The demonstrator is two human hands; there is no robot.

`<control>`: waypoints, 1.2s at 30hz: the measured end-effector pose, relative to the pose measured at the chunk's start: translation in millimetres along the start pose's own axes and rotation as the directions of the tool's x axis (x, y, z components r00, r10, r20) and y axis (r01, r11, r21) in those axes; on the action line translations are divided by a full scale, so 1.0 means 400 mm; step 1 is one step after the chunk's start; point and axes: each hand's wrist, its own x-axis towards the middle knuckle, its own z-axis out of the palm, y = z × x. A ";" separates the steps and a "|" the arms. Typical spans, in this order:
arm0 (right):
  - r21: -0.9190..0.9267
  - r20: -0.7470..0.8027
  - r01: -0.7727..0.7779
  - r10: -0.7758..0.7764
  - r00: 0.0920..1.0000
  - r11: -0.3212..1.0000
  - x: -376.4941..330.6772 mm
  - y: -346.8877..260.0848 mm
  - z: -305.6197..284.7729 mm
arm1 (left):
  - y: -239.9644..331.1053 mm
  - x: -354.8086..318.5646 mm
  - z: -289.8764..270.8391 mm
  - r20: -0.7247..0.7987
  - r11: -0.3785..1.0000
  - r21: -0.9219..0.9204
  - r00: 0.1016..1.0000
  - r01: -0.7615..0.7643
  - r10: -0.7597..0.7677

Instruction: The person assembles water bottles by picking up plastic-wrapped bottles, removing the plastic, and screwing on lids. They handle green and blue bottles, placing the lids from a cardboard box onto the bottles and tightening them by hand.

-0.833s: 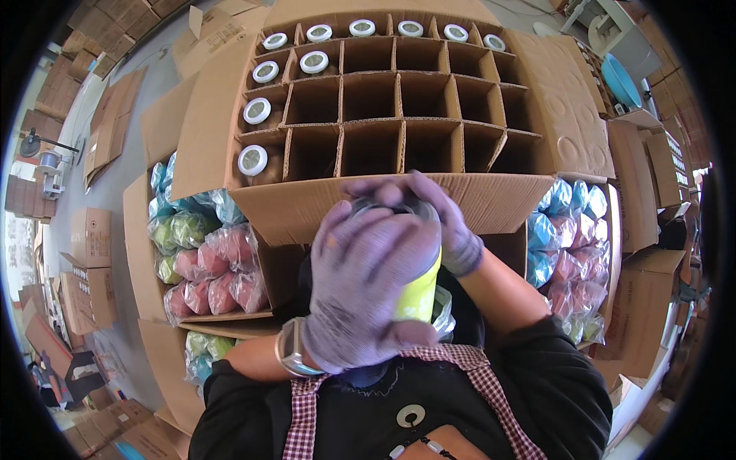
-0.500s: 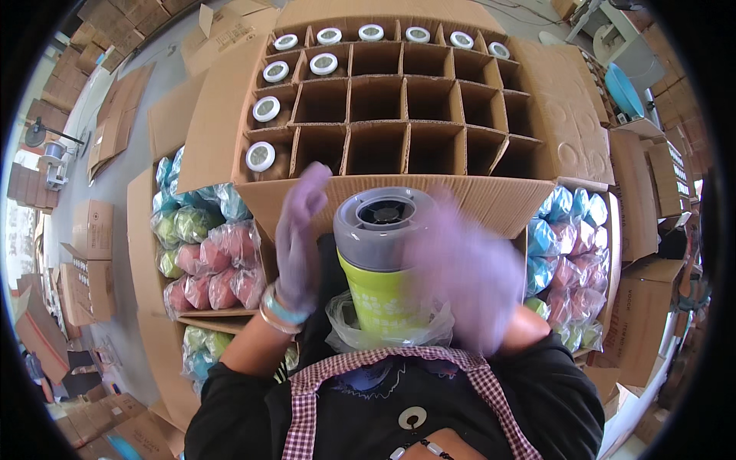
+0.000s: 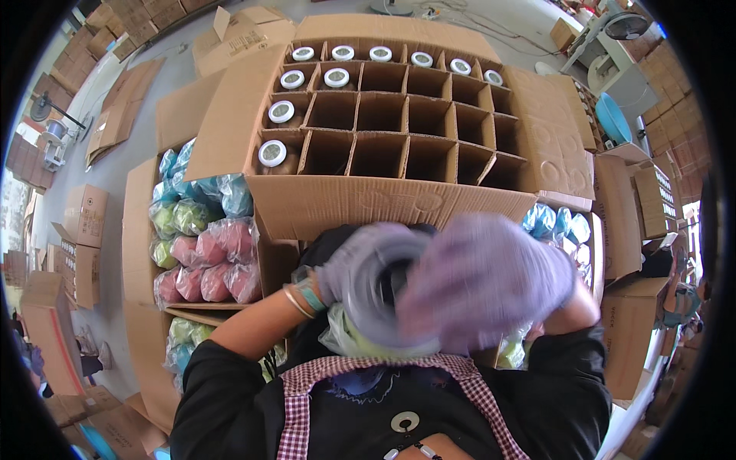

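Note:
Against my body is a green canister with a grey ring-shaped top (image 3: pixel 372 303), a dark round opening inside it. Crumpled clear plastic (image 3: pixel 335 337) wraps its lower part. My left hand (image 3: pixel 345 264), in a pale purple glove, is closed around the far left side of the grey top. My right hand (image 3: pixel 491 284), gloved the same way, is smeared by motion over the canister's right side, its fingers unclear. Just beyond stands an open carton with cardboard dividers (image 3: pixel 383 157). White-lidded containers (image 3: pixel 272 153) fill its left column and back row, with one more in the second row.
Bagged pink, green and blue items (image 3: pixel 222 241) sit in a carton at my left. More bagged items (image 3: pixel 548 222) are at my right. A blue basin (image 3: pixel 613 119) stands at the far right, near a fan (image 3: pixel 627 26). Flattened cardboard (image 3: pixel 123 107) lies on the left floor.
The canister has come closer to my body and its top now tips toward me. My left hand has moved from beside it onto the grey top. My right hand remains blurred over its right side.

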 end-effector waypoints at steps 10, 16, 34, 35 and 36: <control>-0.052 -0.127 -0.740 0.730 0.671 0.671 -0.049 -0.088 0.034 | 0.170 -0.088 0.253 -0.515 0.714 -0.697 0.740 -0.067 -0.433; -0.190 0.004 -0.540 0.551 0.835 0.820 -0.022 -0.210 0.076 | 0.178 -0.165 0.177 -0.002 0.730 -0.642 0.951 0.236 -0.309; 0.481 -0.042 -0.822 0.944 0.327 0.306 -0.122 -0.116 0.124 | 0.176 -0.219 0.370 -0.481 0.947 -0.036 0.825 0.319 -0.296; 0.021 -0.109 -0.856 0.852 0.512 0.517 -0.218 -0.080 0.130 | 0.178 -0.203 0.419 -0.520 0.944 0.243 0.852 0.221 -0.065; -0.445 -0.054 -0.656 0.713 0.700 0.610 -0.281 -0.049 0.121 | 0.240 -0.172 0.353 -0.282 0.869 -0.188 0.823 0.458 -0.494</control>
